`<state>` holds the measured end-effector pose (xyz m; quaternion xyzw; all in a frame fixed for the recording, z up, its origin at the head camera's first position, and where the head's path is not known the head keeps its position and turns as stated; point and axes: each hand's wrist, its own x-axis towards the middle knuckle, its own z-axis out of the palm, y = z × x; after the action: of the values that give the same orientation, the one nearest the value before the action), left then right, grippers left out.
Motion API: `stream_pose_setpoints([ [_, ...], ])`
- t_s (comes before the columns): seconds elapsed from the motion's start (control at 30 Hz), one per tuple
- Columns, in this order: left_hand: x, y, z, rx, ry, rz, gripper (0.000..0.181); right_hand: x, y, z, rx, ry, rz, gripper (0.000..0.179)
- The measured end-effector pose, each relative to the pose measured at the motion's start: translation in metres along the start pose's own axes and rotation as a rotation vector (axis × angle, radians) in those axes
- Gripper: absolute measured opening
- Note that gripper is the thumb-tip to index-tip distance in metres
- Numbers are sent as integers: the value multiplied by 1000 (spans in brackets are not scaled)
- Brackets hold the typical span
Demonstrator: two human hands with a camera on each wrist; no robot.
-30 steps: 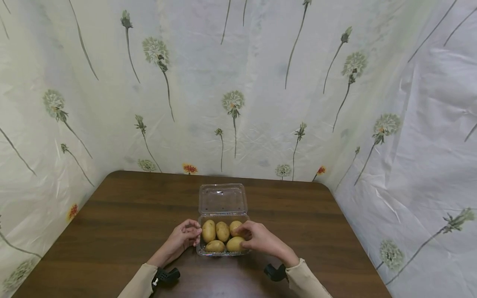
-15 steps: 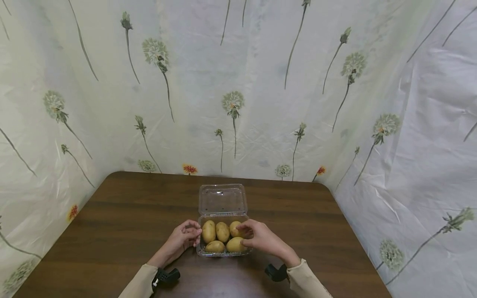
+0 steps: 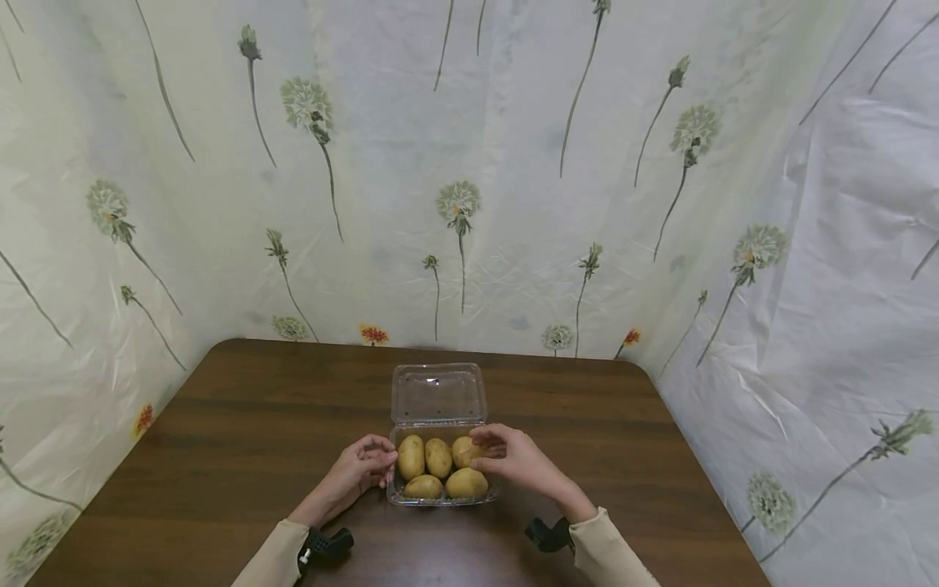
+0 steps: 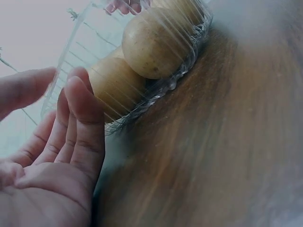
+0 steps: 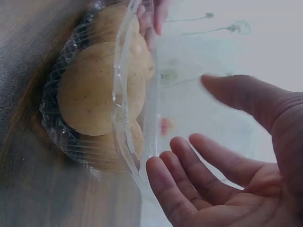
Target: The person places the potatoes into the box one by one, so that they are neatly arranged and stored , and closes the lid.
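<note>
A clear plastic clamshell container (image 3: 451, 502) lies on the table with its lid (image 3: 438, 395) folded back. Several potatoes fill its base, three along the back and the others in front; the front right potato (image 3: 467, 483) lies sideways. At the left wall, my left hand (image 3: 354, 473) rests its fingertips (image 4: 81, 97) against the plastic, thumb up by the rim. My right hand (image 3: 519, 458) hovers over the right side, thumb and fingers spread apart, holding nothing. It partly covers the back right potato (image 3: 464, 451). In the right wrist view, a potato (image 5: 92, 90) shows through the ribbed wall.
The brown wooden table (image 3: 279, 408) has rounded far corners. A pale curtain (image 3: 513, 204) printed with dandelions hangs behind it and along both sides. Dark camera mounts (image 3: 328, 545) sit at the wrists, below beige sleeves.
My right hand has let go of the front right potato and drawn back up and slightly right. That potato now shows whole, a little further right. The left hand stays put.
</note>
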<state>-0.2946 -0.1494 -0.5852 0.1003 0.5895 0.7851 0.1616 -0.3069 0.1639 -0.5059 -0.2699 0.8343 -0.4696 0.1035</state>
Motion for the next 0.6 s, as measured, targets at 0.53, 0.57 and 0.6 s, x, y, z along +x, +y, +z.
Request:
stream_pose_setpoints([
  [0.53,-2,30,-12,-98,194,29,40,9,-1,-19,208,122,88,52],
  [0.57,-2,32,-13,-99,196,36,41,10,0,-21,227,127,94,52],
  [0.6,-2,33,-14,-102,195,43,42,10,1,-22,252,130,101,52],
])
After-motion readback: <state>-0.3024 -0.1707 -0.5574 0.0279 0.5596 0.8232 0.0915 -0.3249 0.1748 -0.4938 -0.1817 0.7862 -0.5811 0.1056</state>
